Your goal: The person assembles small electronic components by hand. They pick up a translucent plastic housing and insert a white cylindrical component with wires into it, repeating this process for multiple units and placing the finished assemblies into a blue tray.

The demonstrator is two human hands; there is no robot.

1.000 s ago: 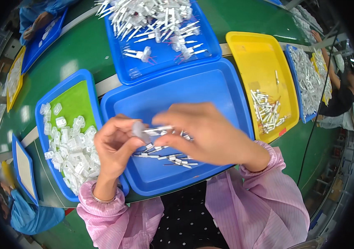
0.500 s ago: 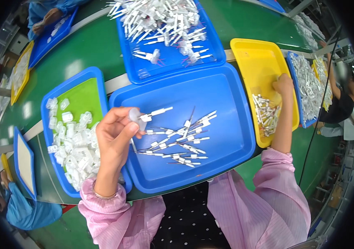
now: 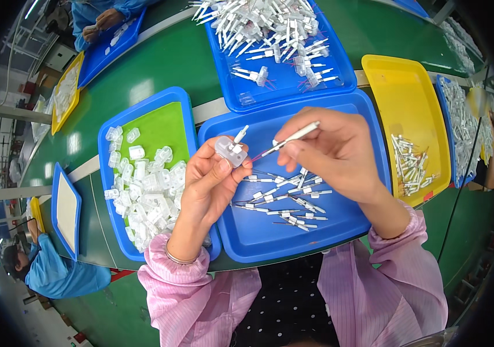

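Note:
My left hand (image 3: 209, 182) pinches a clear plastic housing (image 3: 231, 151) with a white stick-like piece standing out of it. Close on its right, my right hand (image 3: 336, 150) grips a white stick-shaped part (image 3: 290, 139) between thumb and fingers. Thin red wires trail from that part toward the housing; whether they touch it I cannot tell. Both hands are above a blue tray (image 3: 293, 242), where several white wired sticks (image 3: 281, 196) lie scattered.
At the left stands a blue tray (image 3: 103, 173) of clear housings on a green sheet. A blue tray (image 3: 235, 98) of joined pieces is at the back. On the right is a yellow tray (image 3: 403, 87) with white wired sticks. Co-workers in blue sleeves (image 3: 79, 26) sit at the left.
My right hand has come from the yellow tray to beside my left hand, now holding a white stick part with red wires. The left hand still holds its housing, turned differently. The view has shifted.

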